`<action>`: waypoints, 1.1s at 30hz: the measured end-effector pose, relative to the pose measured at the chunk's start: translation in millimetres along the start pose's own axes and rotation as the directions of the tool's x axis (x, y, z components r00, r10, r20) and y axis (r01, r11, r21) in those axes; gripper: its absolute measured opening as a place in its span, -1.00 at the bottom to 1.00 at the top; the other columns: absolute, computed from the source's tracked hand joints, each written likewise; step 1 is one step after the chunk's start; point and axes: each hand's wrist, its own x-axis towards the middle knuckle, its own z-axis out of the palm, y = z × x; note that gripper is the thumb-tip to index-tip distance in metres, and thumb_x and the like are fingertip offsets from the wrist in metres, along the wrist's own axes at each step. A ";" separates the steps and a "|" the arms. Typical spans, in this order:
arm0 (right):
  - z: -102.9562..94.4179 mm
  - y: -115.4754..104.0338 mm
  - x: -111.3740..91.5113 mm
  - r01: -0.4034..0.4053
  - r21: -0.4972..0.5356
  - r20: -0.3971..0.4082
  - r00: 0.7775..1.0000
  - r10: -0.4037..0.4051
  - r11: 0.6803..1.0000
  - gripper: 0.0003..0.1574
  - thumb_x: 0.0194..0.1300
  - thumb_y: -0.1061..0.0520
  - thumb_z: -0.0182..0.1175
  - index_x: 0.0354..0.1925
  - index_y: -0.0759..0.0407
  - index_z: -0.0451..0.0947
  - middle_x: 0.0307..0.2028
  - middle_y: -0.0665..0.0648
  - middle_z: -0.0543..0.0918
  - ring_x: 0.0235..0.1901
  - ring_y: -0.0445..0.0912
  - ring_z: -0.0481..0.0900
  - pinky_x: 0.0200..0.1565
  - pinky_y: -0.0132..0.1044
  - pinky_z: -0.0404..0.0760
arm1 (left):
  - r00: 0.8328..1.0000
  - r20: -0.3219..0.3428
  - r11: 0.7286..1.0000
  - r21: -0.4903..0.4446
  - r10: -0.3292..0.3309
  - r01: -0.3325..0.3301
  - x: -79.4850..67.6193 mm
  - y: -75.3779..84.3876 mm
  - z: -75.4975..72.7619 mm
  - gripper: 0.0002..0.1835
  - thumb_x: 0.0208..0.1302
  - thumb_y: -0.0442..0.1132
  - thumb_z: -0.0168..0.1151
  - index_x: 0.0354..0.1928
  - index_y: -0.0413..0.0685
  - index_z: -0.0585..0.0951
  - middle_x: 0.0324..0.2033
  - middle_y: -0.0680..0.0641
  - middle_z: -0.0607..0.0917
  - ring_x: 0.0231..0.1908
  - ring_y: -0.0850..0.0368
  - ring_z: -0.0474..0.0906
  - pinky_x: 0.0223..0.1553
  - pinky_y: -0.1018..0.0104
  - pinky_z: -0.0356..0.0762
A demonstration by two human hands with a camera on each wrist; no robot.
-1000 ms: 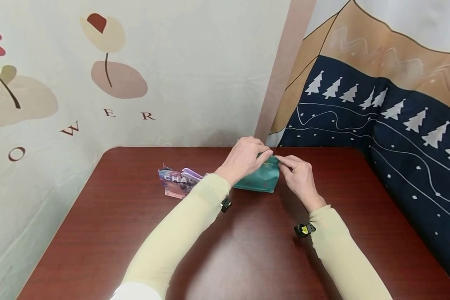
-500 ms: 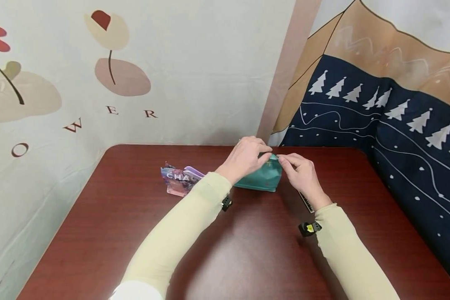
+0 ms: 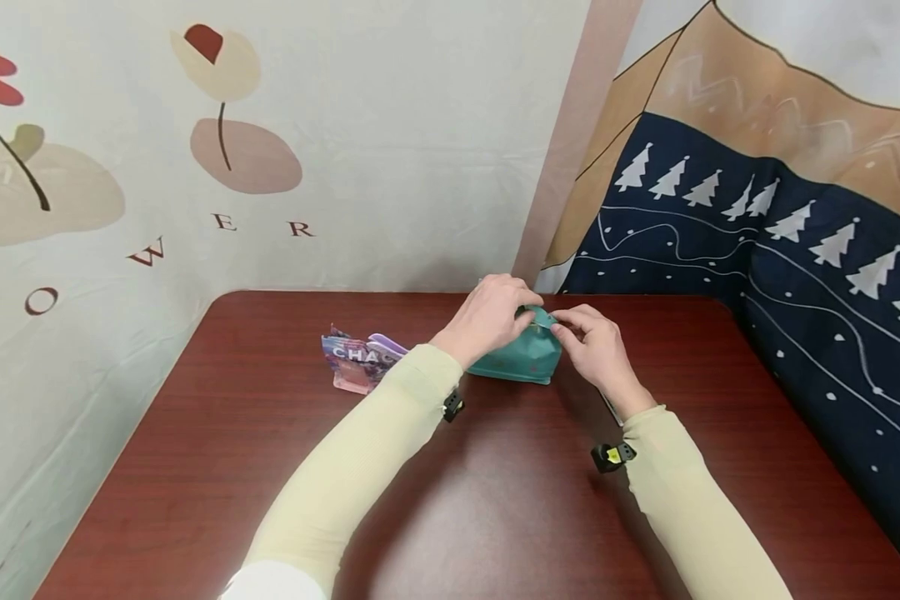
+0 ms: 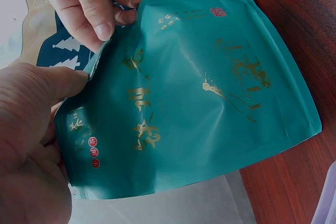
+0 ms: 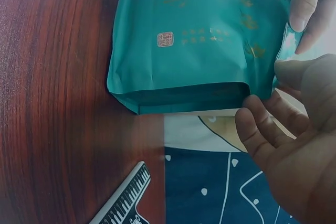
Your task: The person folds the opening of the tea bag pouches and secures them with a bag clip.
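A teal foil pouch [image 3: 521, 358] with gold lettering stands on the table in the head view, partly behind my left hand [image 3: 487, 315]. That hand grips the pouch's top edge, thumb on the near face in the left wrist view, where the pouch [image 4: 184, 98] shows its printed front. At the top's right end, my right hand [image 3: 596, 346] pinches the edge between thumb and forefinger. The right wrist view shows the pouch [image 5: 194, 40] from its side, with the folded-in side panel [image 5: 189, 98] facing the right hand [image 5: 299, 124] and its lower fingers close to the panel.
Left of the pouch stands a small pink and purple packet [image 3: 352, 358] lettered "CHA", with a lilac item [image 3: 386, 343] against it. A flat piece with a piano-key print [image 5: 123, 198] lies on the table right of the pouch. Printed cloth [image 3: 675, 250] hangs behind the dark red table [image 3: 450, 517].
The pouch's top right corner has bent forward and down slightly under my right fingers. My left hand keeps its place. The piano-key piece now shows partly beside my right wrist.
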 end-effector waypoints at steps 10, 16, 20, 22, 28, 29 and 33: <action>7.9 -1.7 -0.4 -0.026 -0.002 -0.030 0.999 0.026 1.000 -0.78 0.37 0.34 0.31 -0.02 0.32 0.72 -0.14 0.25 0.69 -0.26 0.04 0.59 -0.25 -0.38 0.48 | 0.999 -0.014 0.994 0.104 -0.030 0.031 3.3 3.4 4.2 -0.80 0.42 -0.24 0.26 -0.02 0.03 0.79 -0.18 0.04 0.78 -0.15 0.09 0.60 0.03 0.20 0.51; 10.6 -0.8 -1.8 -0.027 -0.005 -0.080 0.996 0.027 1.000 -0.80 0.35 0.38 0.30 -0.06 0.30 0.73 -0.18 0.23 0.68 -0.33 0.01 0.53 -0.30 -0.39 0.42 | 0.998 -0.036 0.982 0.175 -0.060 0.065 7.3 9.5 9.2 -0.83 0.41 -0.15 0.28 -0.09 0.07 0.79 -0.21 0.06 0.77 -0.18 0.08 0.59 -0.04 0.21 0.48; 11.9 -0.9 -1.9 -0.016 -0.006 -0.093 0.996 0.016 1.000 -0.80 0.34 0.39 0.30 -0.08 0.30 0.74 -0.22 0.22 0.68 -0.36 -0.01 0.51 -0.31 -0.42 0.41 | 0.992 -0.052 0.955 0.271 -0.111 0.121 9.5 16.0 14.3 -0.75 0.43 0.09 0.29 -0.12 0.14 0.77 -0.26 0.09 0.74 -0.20 0.10 0.58 -0.08 0.22 0.44; 12.7 -1.4 -2.3 -0.009 -0.011 -0.100 0.995 0.008 1.000 -0.80 0.33 0.39 0.31 -0.09 0.30 0.75 -0.24 0.22 0.67 -0.38 -0.02 0.51 -0.32 -0.42 0.40 | 0.989 -0.065 0.939 0.310 -0.134 0.147 9.8 18.8 17.4 -0.71 0.42 0.17 0.27 -0.14 0.18 0.76 -0.30 0.11 0.73 -0.21 0.11 0.56 -0.08 0.22 0.43; 13.0 0.2 -3.1 0.019 -0.029 -0.114 0.993 -0.023 0.999 -0.82 0.31 0.40 0.33 -0.11 0.31 0.75 -0.26 0.22 0.67 -0.41 -0.03 0.49 -0.34 -0.39 0.41 | 0.984 -0.113 0.936 0.312 -0.134 0.164 10.2 21.4 21.6 -0.76 0.41 0.13 0.29 -0.15 0.21 0.79 -0.34 0.12 0.73 -0.26 0.13 0.54 -0.10 0.22 0.41; 12.8 0.9 -3.0 0.024 -0.032 -0.115 0.993 -0.027 0.999 -0.82 0.31 0.40 0.33 -0.11 0.31 0.75 -0.26 0.22 0.67 -0.41 -0.03 0.49 -0.35 -0.38 0.41 | 0.985 -0.112 0.937 0.310 -0.131 0.160 10.3 21.6 21.1 -0.77 0.42 0.10 0.29 -0.15 0.21 0.79 -0.34 0.11 0.73 -0.27 0.13 0.54 -0.11 0.23 0.41; 11.2 3.1 -1.7 0.030 -0.039 -0.115 0.993 -0.034 0.999 -0.82 0.31 0.38 0.34 -0.11 0.30 0.75 -0.26 0.21 0.68 -0.40 -0.02 0.50 -0.34 -0.37 0.41 | 0.987 -0.096 0.945 0.293 -0.126 0.149 11.0 21.4 17.3 -0.83 0.43 -0.01 0.27 -0.16 0.22 0.81 -0.34 0.12 0.75 -0.31 0.14 0.52 -0.12 0.24 0.40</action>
